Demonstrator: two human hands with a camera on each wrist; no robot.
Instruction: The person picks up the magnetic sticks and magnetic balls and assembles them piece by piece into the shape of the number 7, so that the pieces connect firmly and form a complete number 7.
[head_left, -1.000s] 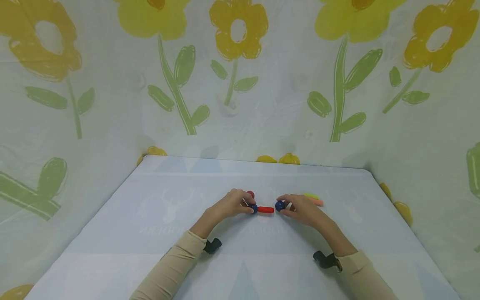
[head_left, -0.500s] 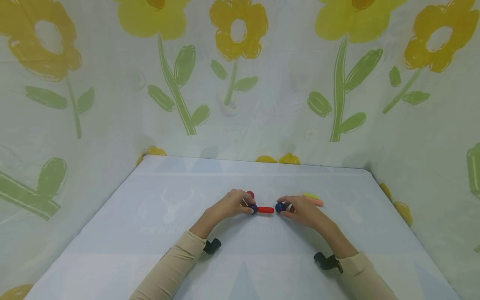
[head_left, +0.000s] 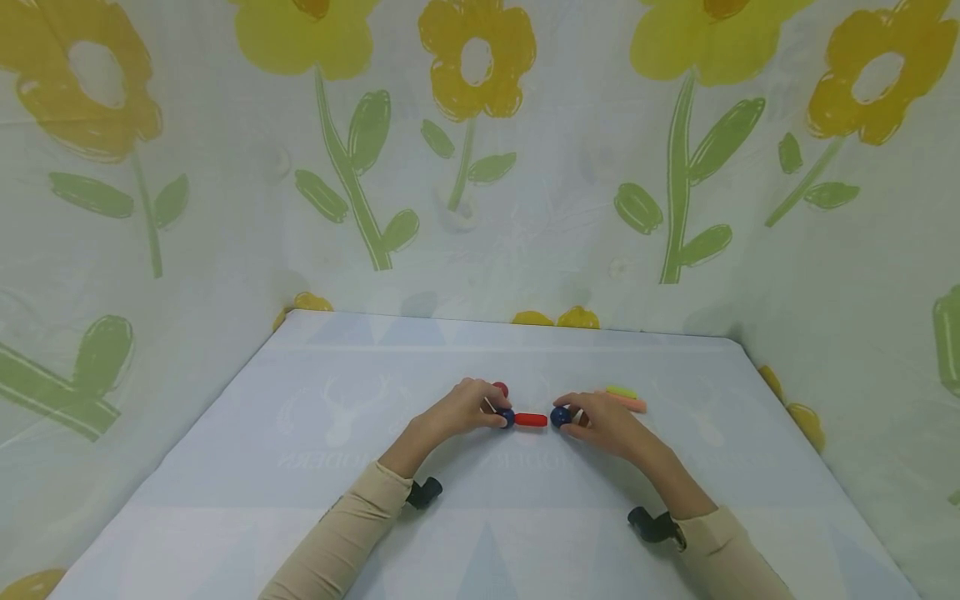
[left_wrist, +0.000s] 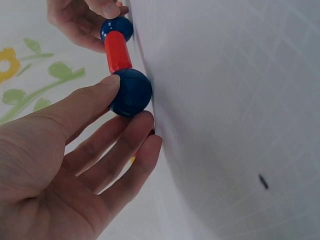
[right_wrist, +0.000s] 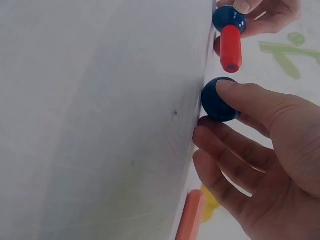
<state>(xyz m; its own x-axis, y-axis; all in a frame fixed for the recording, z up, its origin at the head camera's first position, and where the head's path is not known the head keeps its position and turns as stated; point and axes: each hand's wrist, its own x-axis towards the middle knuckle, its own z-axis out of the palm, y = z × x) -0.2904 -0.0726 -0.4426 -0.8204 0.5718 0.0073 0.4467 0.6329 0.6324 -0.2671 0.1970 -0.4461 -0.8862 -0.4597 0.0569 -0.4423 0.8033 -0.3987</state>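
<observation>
With its thumb and fingers, my left hand [head_left: 465, 408] pinches a dark blue ball [left_wrist: 131, 93] low over the table. A red rod [head_left: 531, 420] sticks out from that ball toward the right, its free end showing a small grey tip in the right wrist view. My right hand [head_left: 606, 421] pinches a second dark blue ball [right_wrist: 220, 99] between thumb and fingers. This ball faces the rod's free end, and a narrow gap separates them in the head and right wrist views. Behind my left fingers sits a red ball [head_left: 500, 388], partly hidden.
An orange rod [head_left: 633, 403] and a yellow-green rod [head_left: 621, 392] lie beside each other just past my right hand, partly covered by it. The pale table [head_left: 480, 542] ends at a flower-printed cloth [head_left: 570, 208] behind and at both sides.
My right hand and its blue ball have shifted slightly toward the near side, more in line with the red rod. The left hand, its ball and the rod stay put.
</observation>
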